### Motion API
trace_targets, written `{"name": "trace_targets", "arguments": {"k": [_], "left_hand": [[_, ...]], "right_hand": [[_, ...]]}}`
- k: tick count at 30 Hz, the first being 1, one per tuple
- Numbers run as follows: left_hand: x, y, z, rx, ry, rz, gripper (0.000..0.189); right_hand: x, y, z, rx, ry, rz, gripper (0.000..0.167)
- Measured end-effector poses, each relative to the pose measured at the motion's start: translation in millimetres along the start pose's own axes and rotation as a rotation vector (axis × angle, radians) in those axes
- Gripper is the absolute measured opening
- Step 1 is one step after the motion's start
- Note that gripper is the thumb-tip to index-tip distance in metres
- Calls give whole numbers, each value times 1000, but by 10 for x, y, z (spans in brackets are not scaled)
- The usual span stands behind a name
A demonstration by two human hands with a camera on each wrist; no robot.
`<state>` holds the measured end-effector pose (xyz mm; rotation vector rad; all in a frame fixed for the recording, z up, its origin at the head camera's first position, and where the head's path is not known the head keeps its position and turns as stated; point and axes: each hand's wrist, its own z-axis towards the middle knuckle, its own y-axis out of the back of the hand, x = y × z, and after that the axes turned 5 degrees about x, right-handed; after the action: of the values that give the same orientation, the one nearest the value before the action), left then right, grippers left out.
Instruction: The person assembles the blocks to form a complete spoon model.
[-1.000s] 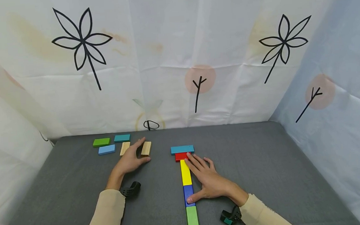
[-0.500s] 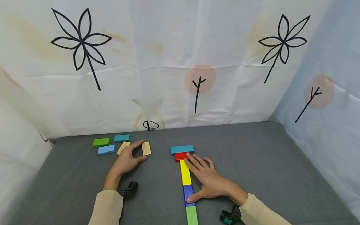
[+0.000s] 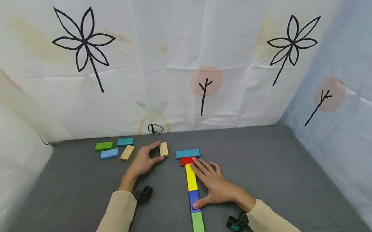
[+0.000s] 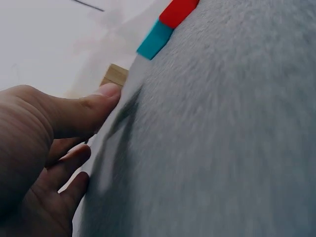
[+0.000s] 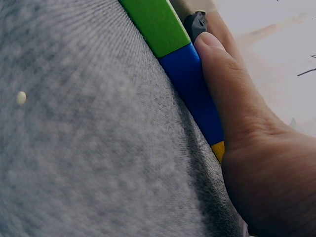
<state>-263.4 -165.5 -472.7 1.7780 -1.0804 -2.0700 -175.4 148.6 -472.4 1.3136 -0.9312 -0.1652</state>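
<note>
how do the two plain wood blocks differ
The held block is gripped by the left hand; the loose block is untouched. In the head view, the held block runs nearly straight up the picture, while the loose block slants clearly. Both show bare, pale wood.

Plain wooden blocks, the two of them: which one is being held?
The plain wooden block nearer the red block, pinched by the left hand. The other plain wooden block lies beside the light blue block, with no hand on it.

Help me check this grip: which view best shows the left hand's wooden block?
The head view: the wooden block shows nearly whole. Left wrist: only part, beyond the thumb. Right wrist: not visible.
</note>
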Motion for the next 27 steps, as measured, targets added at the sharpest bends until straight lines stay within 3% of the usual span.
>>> {"name": "trace_targets", "arguments": {"k": [14, 22, 27], "left_hand": [[-178, -129, 369, 38, 41, 7, 67], [-197, -170, 421, 76, 45, 40, 67], [-219, -196, 425, 73, 60, 111, 68]], "right_hand": [[7, 5, 14, 12, -20, -3, 120], [-5, -4, 17, 1, -8, -8, 120], [-16, -9, 12, 1, 0, -14, 120]]}}
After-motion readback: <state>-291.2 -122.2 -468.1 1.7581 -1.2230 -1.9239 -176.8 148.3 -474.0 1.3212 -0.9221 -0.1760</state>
